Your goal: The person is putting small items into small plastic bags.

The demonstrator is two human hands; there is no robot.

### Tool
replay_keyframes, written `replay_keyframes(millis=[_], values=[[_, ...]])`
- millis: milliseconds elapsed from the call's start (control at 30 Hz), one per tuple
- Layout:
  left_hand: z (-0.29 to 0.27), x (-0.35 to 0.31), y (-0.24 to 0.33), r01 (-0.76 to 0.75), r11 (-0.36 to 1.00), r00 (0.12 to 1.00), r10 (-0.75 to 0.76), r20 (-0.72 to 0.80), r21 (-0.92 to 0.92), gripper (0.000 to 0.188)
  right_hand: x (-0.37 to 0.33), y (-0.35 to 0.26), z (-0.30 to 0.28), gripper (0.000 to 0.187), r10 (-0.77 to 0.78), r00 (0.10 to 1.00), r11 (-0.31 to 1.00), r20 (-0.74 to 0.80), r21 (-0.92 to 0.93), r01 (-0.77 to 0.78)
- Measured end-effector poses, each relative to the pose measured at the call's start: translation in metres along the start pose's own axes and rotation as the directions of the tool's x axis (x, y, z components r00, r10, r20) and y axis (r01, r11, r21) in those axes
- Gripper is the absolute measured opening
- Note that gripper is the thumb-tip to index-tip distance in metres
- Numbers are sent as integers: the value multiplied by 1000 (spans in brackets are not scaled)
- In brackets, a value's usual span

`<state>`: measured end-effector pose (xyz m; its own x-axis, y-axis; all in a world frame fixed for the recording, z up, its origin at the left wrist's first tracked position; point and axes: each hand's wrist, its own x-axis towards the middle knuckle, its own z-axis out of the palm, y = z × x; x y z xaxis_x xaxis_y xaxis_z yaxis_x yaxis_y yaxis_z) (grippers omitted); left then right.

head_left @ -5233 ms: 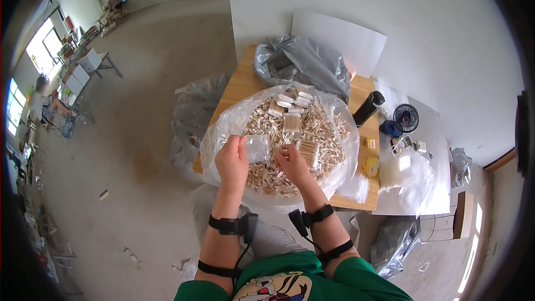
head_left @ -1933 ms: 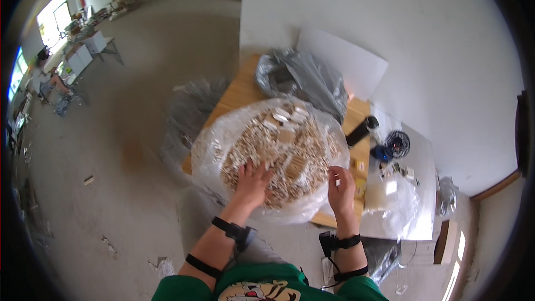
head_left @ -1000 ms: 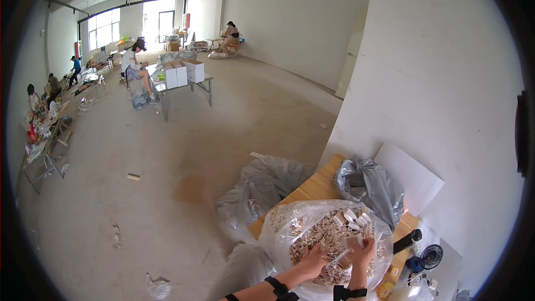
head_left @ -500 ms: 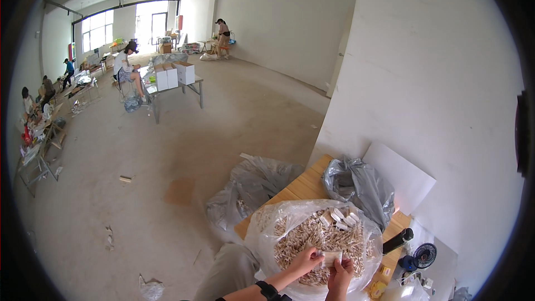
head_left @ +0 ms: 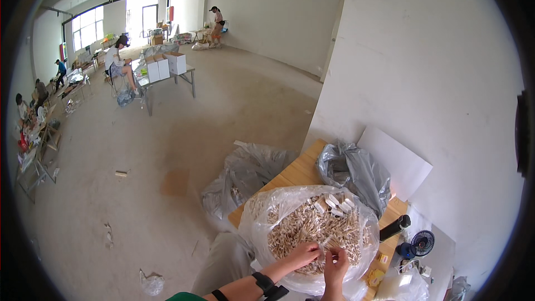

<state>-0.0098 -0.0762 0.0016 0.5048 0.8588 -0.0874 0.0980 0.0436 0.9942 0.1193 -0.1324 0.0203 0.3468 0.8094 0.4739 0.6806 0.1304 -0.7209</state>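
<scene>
A heap of pale wooden clothespins (head_left: 312, 226) fills an open clear plastic bag (head_left: 262, 217).

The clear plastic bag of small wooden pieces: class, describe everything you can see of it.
The clear plastic bag sits open on a wooden table, its crinkled film bulging around a heap of pale wooden pieces. Both hands, the left hand and right hand, reach into its near side.

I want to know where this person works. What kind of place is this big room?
Probably a bare workshop hall for hand sorting or packing. The hands pick at a clear bag of small wooden pieces on a wooden table, and other people sit at a table with white boxes across the concrete floor.
</scene>
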Motion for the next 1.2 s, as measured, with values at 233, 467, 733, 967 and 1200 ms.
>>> replay_keyframes(millis=[233,467,733,967,1200], values=[[13,4,-15,-40,999,996,39,-74,-8,23,-7,-11,-1,20,-49,994,998,103,37,45],[15,1,-6,-280,923,943,316,-106,265,20,-7,-17,-4,22,88,992,996,89,22,-90],[11,-14,0,-350,836,920,391,-12,422,19,-13,7,0,23,50,999,997,-6,-66,-50],[12,-10,2,-357,789,930,352,107,500,15,-14,9,0,19,45,995,998,95,-37,-42],[2,-12,26,-380,822,919,388,71,424,25,-11,17,-4,11,151,986,984,-67,102,-144]])
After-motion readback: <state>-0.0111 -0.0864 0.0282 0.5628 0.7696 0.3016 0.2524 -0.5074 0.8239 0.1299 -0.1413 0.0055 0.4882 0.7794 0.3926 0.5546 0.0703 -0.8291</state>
